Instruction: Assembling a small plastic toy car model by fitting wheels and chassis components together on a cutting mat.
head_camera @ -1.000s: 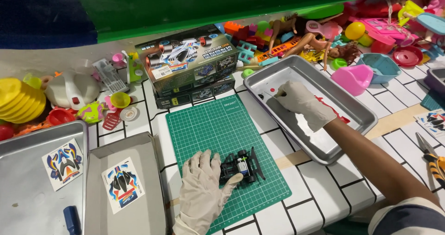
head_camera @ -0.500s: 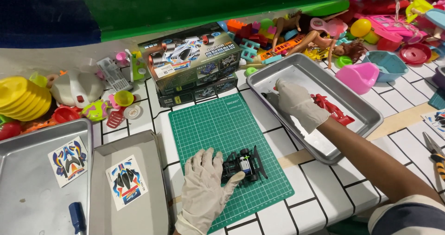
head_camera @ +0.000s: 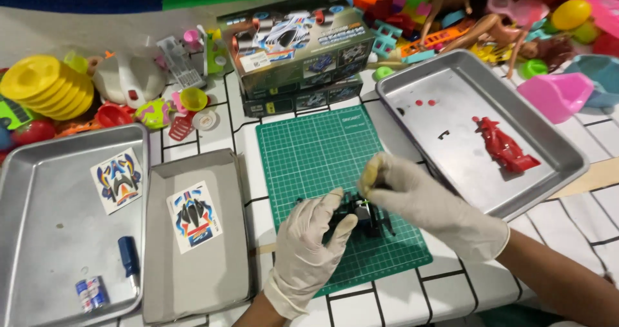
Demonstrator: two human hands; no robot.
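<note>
Withdrawn from the right metal tray (head_camera: 567,166), the right hand (head_camera: 425,201) has been brought to the black toy car chassis (head_camera: 367,217) on the green cutting mat (head_camera: 322,153), its grip pinched closed above it. The left hand (head_camera: 309,250) grips the chassis's side. Stacked model-kit boxes (head_camera: 296,50) lie behind; sticker sheets (head_camera: 119,179) sit in the left trays.

Both white-gloved hands cover most of the small black toy car chassis (head_camera: 366,216) on the green gridded cutting mat (head_camera: 322,153), so its shape and parts cannot be made out. Whatever the right hand (head_camera: 429,201) pinches above the chassis is hidden by its fingertips. Right of the mat, tiny red and black specks in the shiny metal tray (head_camera: 567,153) are too small to identify. Far left of the mat, another metal tray (head_camera: 39,192) is cut off by the picture's edge.
</note>
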